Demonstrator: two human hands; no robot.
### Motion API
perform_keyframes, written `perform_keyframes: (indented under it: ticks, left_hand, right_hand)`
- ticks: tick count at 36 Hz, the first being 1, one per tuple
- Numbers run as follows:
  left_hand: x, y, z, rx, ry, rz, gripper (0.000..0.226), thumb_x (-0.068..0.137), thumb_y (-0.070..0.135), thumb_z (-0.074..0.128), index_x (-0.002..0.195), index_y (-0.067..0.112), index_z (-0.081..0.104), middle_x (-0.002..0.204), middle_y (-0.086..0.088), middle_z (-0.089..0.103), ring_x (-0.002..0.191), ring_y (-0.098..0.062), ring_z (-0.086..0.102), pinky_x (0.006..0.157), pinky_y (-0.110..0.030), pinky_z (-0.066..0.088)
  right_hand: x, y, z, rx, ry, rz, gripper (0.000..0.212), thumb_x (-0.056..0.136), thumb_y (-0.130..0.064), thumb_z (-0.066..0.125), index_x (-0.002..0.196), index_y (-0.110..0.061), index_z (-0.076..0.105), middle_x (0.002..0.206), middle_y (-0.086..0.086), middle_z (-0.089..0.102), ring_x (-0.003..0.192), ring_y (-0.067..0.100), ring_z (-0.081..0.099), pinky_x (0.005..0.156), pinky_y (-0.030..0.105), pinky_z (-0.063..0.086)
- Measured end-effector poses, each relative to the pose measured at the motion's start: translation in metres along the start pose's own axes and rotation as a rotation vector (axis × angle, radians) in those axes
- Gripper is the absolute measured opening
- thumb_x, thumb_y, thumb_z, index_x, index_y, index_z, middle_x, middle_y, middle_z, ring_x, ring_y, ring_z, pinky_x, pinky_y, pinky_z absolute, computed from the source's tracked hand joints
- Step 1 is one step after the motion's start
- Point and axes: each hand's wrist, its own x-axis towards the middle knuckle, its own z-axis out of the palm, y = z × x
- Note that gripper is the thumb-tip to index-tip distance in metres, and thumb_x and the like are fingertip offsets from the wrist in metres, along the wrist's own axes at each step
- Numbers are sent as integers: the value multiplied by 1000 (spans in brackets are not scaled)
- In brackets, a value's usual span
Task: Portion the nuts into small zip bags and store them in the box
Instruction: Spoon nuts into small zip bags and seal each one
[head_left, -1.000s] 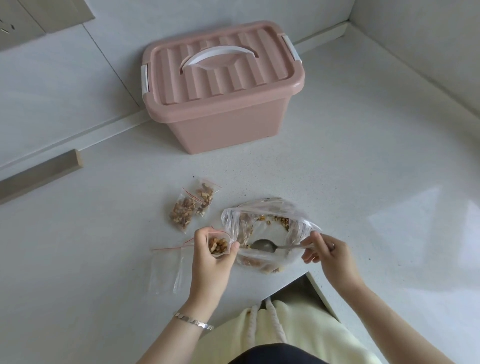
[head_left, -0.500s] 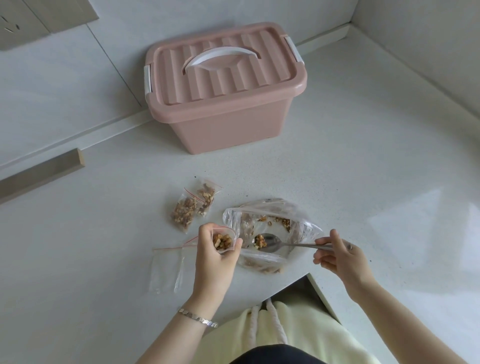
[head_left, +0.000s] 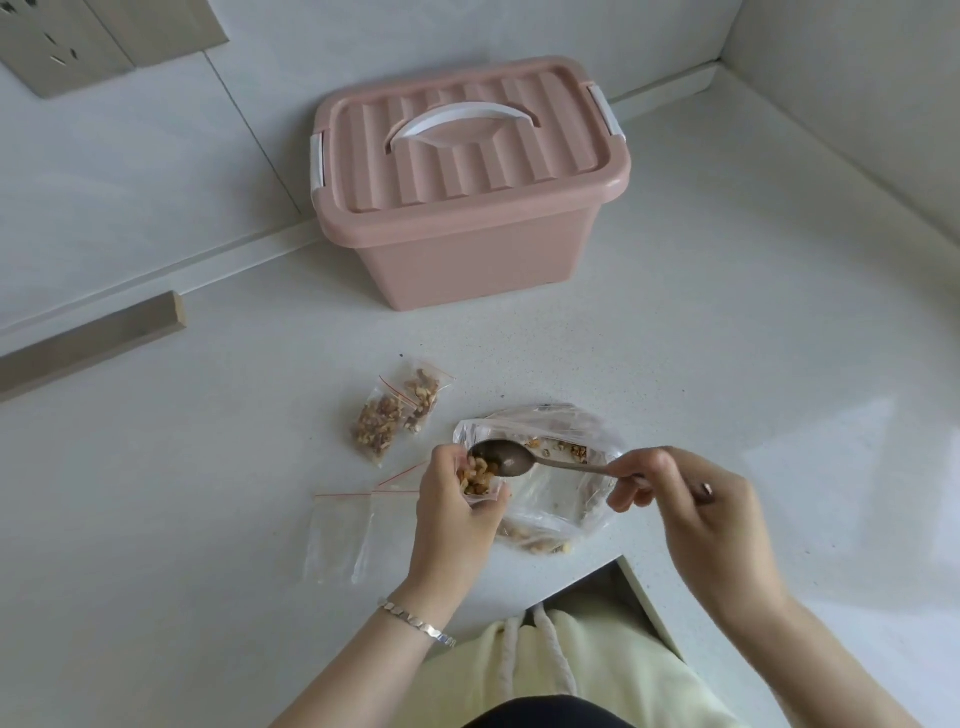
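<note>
My left hand (head_left: 454, 512) grips a small zip bag (head_left: 479, 478) partly filled with nuts, its mouth held open. My right hand (head_left: 691, 506) pinches the handle of a metal spoon (head_left: 506, 460), whose bowl is tipped at the small bag's mouth. Behind the spoon lies a large clear bag (head_left: 556, 499) with leftover nuts inside. Two filled small bags (head_left: 387, 423) lie on the white counter to the left. Empty zip bags (head_left: 343, 535) lie flat beside my left wrist. The pink box (head_left: 467, 182) stands at the back, lid closed.
The white counter (head_left: 727, 364) runs into a wall corner at the back right. A grey strip (head_left: 88, 343) lies along the left wall. The counter's front edge has a notch (head_left: 618, 571) just below the large bag, where my lap shows.
The spoon lifted out of the large bag with nuts and moved left to the small bag's mouth. My left hand kept holding the small bag, which now holds more nuts.
</note>
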Motion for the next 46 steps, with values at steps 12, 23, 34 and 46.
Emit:
perform_keyframes:
  ticks: [12, 23, 34, 46]
  left_hand:
    - [0, -3, 2, -51, -11, 29, 36, 76, 13, 74, 91, 29, 45, 98, -6, 57, 87, -14, 60, 67, -11, 48]
    - [12, -4, -31, -10, 219, 8, 34, 79, 9, 70, 85, 28, 42, 87, 7, 56, 80, -1, 57, 66, -8, 45]
    - [96, -41, -91, 466, 265, -136, 28, 77, 9, 71, 99, 10, 54, 105, -5, 62, 102, -28, 55, 79, -36, 44]
    - [71, -40, -99, 461, 181, -40, 82, 75, 13, 75, 142, 9, 28, 141, -11, 35, 130, -24, 34, 103, -34, 31]
  right_hand:
    - [1, -9, 9, -221, -132, -265, 38, 89, -61, 36, 91, -33, 61, 62, -21, 59, 65, -2, 60, 61, 19, 47]
    - [9, -13, 3, -57, 96, -78, 48, 86, -64, 37, 66, -31, 65, 64, -9, 65, 62, 7, 61, 59, 18, 46]
    - [16, 1, 15, -12, 70, 111, 49, 94, -44, 37, 58, -14, 53, 55, 3, 57, 51, 5, 49, 56, 21, 39]
    - [12, 12, 20, -97, 21, 134, 51, 77, -66, 32, 62, -24, 56, 54, -2, 56, 54, 12, 49, 56, 27, 39]
